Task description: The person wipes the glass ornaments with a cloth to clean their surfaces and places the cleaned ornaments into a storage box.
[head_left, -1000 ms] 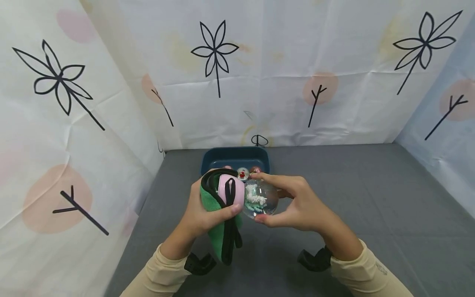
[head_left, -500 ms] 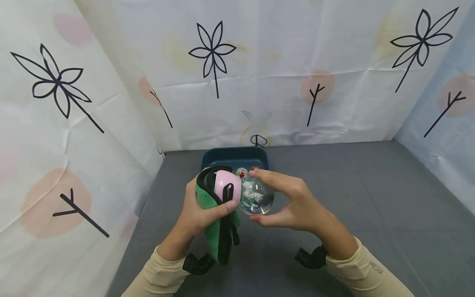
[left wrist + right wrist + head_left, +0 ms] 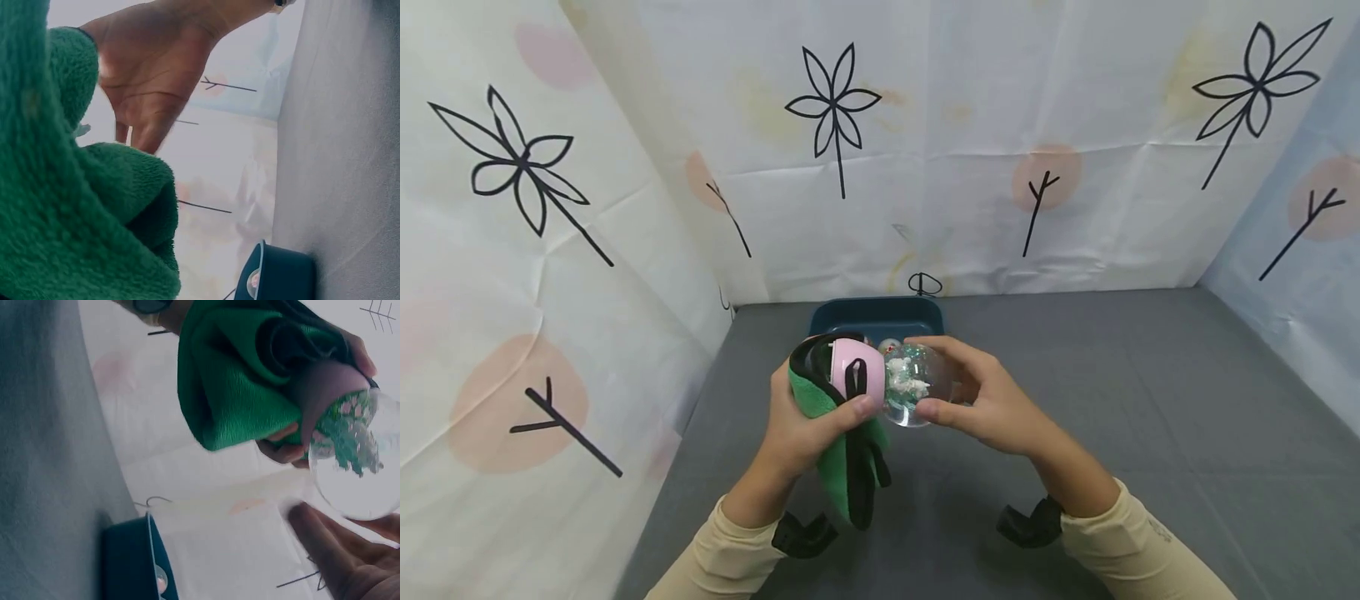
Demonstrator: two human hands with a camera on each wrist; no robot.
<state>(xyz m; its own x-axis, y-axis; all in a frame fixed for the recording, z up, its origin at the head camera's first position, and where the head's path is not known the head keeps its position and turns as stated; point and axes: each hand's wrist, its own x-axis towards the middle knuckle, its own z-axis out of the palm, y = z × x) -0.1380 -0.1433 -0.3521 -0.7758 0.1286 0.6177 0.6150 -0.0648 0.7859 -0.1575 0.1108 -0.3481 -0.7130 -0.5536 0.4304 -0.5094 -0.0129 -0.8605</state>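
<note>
A snow globe (image 3: pixel 904 385) with a pink base and a white figure inside its clear ball lies sideways between my hands, above the table. My left hand (image 3: pixel 805 429) grips the pink base through a green cloth (image 3: pixel 833 471) with black edging, thumb across the front. Loose cloth hangs below that hand and fills much of the left wrist view. At the ball's right side, my right hand (image 3: pixel 992 408) holds the glass with its thumb in front and fingers behind. In the right wrist view, green and pink decoration (image 3: pixel 353 412) shows inside the ball near the base.
Behind the hands a dark blue tray (image 3: pixel 876 307) stands on the grey table (image 3: pixel 1112 400), against the back sheet. It holds small round globes, one small globe (image 3: pixel 889 345) peeking out past the hands. Printed white sheets (image 3: pixel 970 208) wall the table at left, back and right.
The ball has turned within my right hand, whose thumb has moved up from its lower edge onto its front. The globe and cloth have shifted slightly left; my left hand keeps its grip.
</note>
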